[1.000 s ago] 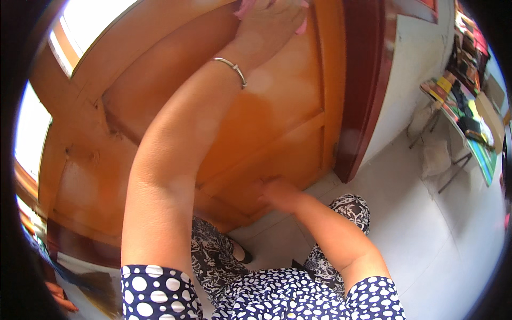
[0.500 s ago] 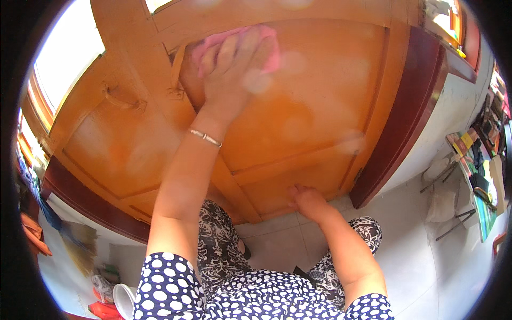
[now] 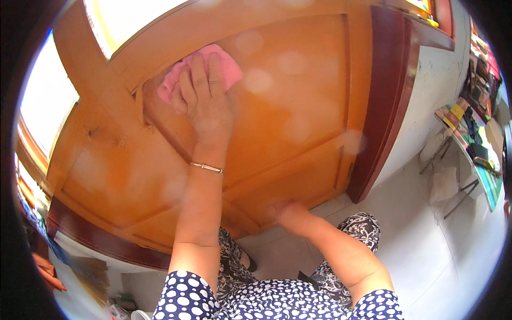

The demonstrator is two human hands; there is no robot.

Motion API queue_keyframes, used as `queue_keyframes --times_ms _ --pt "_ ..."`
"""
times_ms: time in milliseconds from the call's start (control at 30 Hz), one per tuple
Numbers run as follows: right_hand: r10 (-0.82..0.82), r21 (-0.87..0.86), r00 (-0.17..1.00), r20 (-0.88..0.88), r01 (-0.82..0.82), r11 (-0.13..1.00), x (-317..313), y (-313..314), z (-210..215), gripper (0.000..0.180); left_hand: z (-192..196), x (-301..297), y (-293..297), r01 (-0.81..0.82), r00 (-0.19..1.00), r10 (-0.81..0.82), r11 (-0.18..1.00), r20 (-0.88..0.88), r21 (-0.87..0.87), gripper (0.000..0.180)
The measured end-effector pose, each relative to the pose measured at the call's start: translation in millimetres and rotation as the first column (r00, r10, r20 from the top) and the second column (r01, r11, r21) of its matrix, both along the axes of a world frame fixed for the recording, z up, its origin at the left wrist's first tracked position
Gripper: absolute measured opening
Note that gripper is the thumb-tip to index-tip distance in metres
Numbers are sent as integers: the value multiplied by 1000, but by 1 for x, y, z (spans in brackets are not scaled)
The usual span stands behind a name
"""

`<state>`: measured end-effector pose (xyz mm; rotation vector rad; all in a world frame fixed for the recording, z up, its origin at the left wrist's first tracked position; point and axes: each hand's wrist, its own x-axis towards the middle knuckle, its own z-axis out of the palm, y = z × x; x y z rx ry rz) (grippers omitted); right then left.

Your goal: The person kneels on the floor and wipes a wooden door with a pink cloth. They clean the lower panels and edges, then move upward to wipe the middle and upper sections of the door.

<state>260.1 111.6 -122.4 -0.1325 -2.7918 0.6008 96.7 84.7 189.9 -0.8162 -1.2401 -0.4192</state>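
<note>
My left hand lies over a crumpled pink cloth, fingers stretched across it and pressing it to an orange-brown wooden door. The cloth sits by the upper left corner of a recessed panel, its edges showing beyond the fingertips and beside the hand. Around my left wrist is a silvery bangle. My right hand hangs lower, in front of the door's bottom panel. Motion smears its fingers, so whether they are closed is unclear; no object shows in it.
A dark red frame borders the door on the right. Beyond it, a cluttered table with thin metal legs stands by the wall. Bright glass fills the door's upper part. A broom leans at the lower left. Pale floor tiles lie below.
The view has shifted, showing more glass at the top. My left hand stays on the cloth near the same panel corner, its wrist turned slightly. My right hand has swung left and blurred.
</note>
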Motion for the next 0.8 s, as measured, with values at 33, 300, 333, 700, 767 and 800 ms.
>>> queue_keyframes --times_ms 33,300,333,700,767,800 --pt "23 6 1000 14 -23 1000 3 -4 16 29 0 1 9 -10 999 9 999 -31 -45 59" --pt "51 176 999 14 -53 983 14 -19 56 32 26 36 88 -39 980 -9 971 -200 -235 54" --pt "26 123 1000 14 -28 992 7 -17 39 33 28 39 101 -59 974 -1 964 -225 -258 54" --pt "102 169 992 -80 -87 982 17 8 61 40 55 72 206 17 897 -142 957 -420 -289 49" --pt "35 28 999 -20 -34 999 6 22 32 44 56 63 209 38 862 -142 976 -487 -217 45" --pt "-10 -43 1000 18 11 999 3 25 22 46 56 60 203 64 864 -172 970 -474 -236 42"
